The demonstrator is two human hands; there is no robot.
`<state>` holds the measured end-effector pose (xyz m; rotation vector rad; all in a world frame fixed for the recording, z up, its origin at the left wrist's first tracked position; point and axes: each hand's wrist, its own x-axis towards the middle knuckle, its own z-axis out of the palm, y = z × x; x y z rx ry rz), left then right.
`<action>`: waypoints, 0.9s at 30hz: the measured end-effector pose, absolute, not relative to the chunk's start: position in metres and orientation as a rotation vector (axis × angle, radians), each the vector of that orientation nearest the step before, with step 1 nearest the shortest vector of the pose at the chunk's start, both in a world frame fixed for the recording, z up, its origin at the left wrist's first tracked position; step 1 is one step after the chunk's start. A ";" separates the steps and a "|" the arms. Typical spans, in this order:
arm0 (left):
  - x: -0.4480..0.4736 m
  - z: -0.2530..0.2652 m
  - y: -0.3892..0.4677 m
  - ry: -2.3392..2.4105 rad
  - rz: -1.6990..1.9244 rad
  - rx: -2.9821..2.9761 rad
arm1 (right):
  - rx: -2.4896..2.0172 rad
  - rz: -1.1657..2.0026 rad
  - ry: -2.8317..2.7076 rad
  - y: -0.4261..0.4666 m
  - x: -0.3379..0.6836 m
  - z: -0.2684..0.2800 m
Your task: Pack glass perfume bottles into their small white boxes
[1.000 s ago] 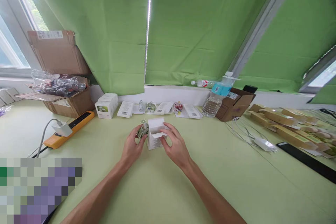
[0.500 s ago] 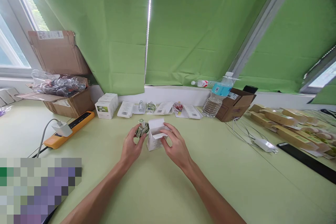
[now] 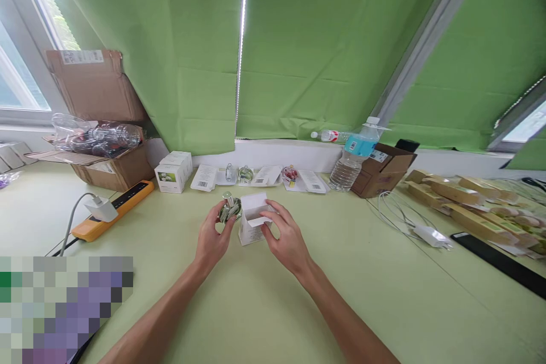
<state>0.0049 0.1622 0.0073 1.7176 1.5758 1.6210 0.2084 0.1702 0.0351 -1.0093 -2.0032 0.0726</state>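
My left hand (image 3: pixel 212 238) is closed around a small round glass bottle (image 3: pixel 229 211) with a silver cap and grey-green contents. It holds the bottle tilted beside the left side of a small white box (image 3: pixel 251 232). The box stands upright on the table with its top flaps up. On the box's right side, my right hand (image 3: pixel 289 238) grips a flap and the wall between thumb and fingers. The inside of the box is mostly hidden from here.
Behind the hands lie opened white cartons (image 3: pixel 205 177) with small glass bottles. White boxes (image 3: pixel 170 175) and an orange power strip (image 3: pixel 113 213) are on the left. A large water bottle (image 3: pixel 347 168), a cardboard box (image 3: pixel 379 173) and a white charger (image 3: pixel 429 235) are on the right.
The small glass bottle has turned slightly in my left hand, its cap shifting a little left. My right hand and the white box have stayed in place.
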 end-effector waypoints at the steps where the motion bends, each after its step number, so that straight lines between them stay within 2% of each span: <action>1: 0.005 0.007 0.162 1.579 1.618 1.720 | -1.010 0.070 -2.002 0.170 0.208 0.035; 27: 0.006 0.011 0.159 1.397 1.575 1.632 | -0.946 0.112 -2.037 0.165 0.206 0.039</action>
